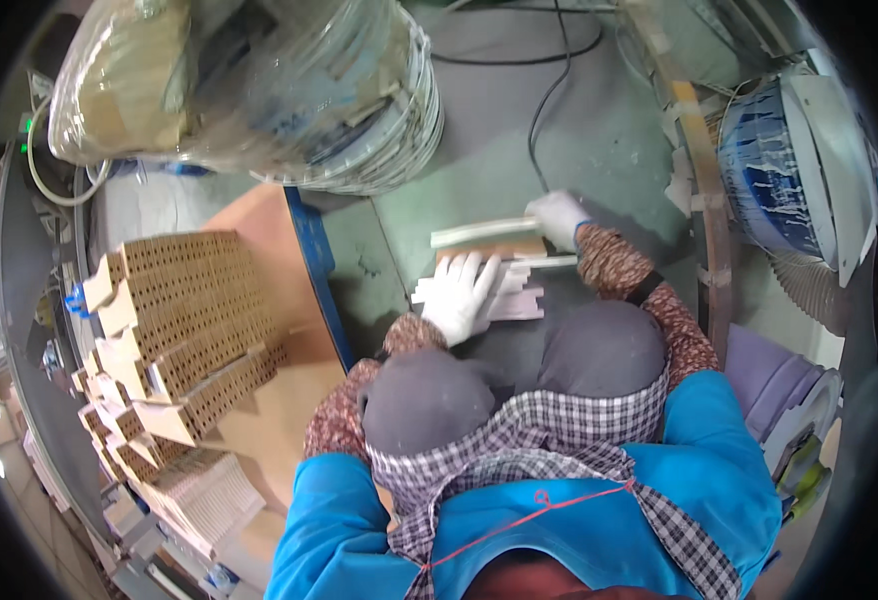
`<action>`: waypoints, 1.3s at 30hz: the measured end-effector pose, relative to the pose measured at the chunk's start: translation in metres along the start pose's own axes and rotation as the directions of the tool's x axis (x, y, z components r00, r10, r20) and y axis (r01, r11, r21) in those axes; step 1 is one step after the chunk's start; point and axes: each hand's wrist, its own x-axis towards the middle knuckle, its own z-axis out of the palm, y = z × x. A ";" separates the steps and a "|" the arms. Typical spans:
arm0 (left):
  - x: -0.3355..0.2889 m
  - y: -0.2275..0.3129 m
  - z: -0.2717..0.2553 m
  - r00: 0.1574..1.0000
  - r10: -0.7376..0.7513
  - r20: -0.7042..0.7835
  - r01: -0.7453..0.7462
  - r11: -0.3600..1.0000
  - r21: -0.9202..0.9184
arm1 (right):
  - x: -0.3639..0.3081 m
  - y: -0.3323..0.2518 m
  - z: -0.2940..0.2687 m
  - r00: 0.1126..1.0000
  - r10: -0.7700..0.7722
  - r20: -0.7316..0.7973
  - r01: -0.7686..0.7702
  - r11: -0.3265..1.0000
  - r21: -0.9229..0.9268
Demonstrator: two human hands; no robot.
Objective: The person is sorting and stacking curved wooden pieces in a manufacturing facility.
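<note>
My left hand (460,297), in a white glove, lies with fingers spread on a loose stack of thin white strips (515,303). The strips' ends are uneven, and they rest low between my knees. Just beyond the fingertips is a tan piece with a pale long edge (487,236), lying crosswise. At its right end is my right hand (559,219), also gloved in white and slightly blurred. Its fingers look curled in, close against that end; what they grip is hidden.
On the left, a brown board (309,355) with a blue edge (309,235) bears tall stacks of perforated tan pieces (194,300) and white strips (204,495). A plastic-wrapped bundle (249,80) stands at far left. A paint-streaked blue drum (764,165) and purple buckets (769,380) are right. A black cable (537,125) crosses the floor.
</note>
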 end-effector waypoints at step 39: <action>0.015 -0.006 -0.014 0.958 -0.285 -0.011 0.285 0.953 0.098 | -0.033 -0.088 0.005 0.955 0.249 -0.158 0.042 0.414 0.909</action>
